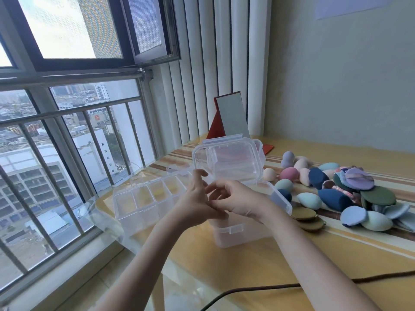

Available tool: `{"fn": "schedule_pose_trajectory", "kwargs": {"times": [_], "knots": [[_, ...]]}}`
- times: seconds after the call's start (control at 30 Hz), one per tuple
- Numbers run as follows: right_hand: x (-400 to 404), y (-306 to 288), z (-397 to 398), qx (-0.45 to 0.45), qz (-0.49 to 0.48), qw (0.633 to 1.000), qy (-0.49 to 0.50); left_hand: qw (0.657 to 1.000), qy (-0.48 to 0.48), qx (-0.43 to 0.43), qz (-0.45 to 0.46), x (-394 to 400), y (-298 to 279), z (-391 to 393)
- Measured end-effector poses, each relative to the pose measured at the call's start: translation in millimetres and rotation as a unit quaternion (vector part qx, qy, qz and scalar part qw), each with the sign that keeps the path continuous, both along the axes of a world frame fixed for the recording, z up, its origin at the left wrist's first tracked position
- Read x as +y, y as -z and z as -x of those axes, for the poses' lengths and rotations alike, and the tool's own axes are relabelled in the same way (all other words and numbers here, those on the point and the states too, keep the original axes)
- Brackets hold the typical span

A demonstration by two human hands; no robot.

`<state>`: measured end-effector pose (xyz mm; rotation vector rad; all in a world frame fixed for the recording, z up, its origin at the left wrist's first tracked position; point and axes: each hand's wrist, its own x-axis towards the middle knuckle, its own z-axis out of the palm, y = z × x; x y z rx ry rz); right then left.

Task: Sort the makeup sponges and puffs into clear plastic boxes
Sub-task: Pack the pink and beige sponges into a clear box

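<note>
Both hands at the clear plastic lidded box (242, 221) — soft coloured sponges and puffs (350, 194) unsorted.
Left hand (197, 198) fingers extended, touching the lid; right hand (235, 198) curled, grasp unclear — sponges light, squashy, pinch mid-body.

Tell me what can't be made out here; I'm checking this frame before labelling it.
- Head view: whether the right hand pinches anything; its curled fingers hide that.
- The tall box interior: both hands and the raised lid cover it.
- Left hand fingertips: against clear plastic, contact unclear.
- The pile of puffs: cut off by the right edge.
- The divided box: whether its compartments hold anything; glare blurs them.
</note>
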<state>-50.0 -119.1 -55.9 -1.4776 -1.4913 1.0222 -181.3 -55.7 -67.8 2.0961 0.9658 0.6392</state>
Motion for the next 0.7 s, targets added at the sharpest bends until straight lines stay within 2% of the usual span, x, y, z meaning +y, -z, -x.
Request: {"fn": "schedule_pose_trajectory", "kwargs": {"times": [0.1, 0.33, 0.43, 0.57, 0.63, 0.7], "knots": [[0.6, 0.0, 1.5, -0.046, -0.013, 0.999, 0.012, 1.000, 0.007, 0.006, 0.001, 0.8, -0.7, 0.7], [-1.6, 0.1, -0.2, 0.021, -0.028, 0.998, 0.052, 0.998, 0.008, 0.052, -0.035, 7.7, 0.2, 0.5], [-4.0, -1.7, -0.2, 0.043, -0.039, 0.996, 0.074, 0.998, 0.016, 0.051, -0.018, 9.2, -1.1, 3.7], [-5.4, -5.9, -18.5, 0.086, -0.066, 0.982, 0.156, 0.999, 0.005, 0.043, 0.019, 6.5, -2.2, 9.3], [-12.9, -11.0, -32.0, 0.071, -0.045, 0.987, 0.136, 0.998, 0.011, 0.057, 0.023, 3.8, -3.6, 8.8], [-22.7, -14.8, -38.4, 0.017, 0.003, 0.998, 0.055, 0.997, 0.018, 0.075, 0.007, 2.1, -6.0, 6.3]]}}
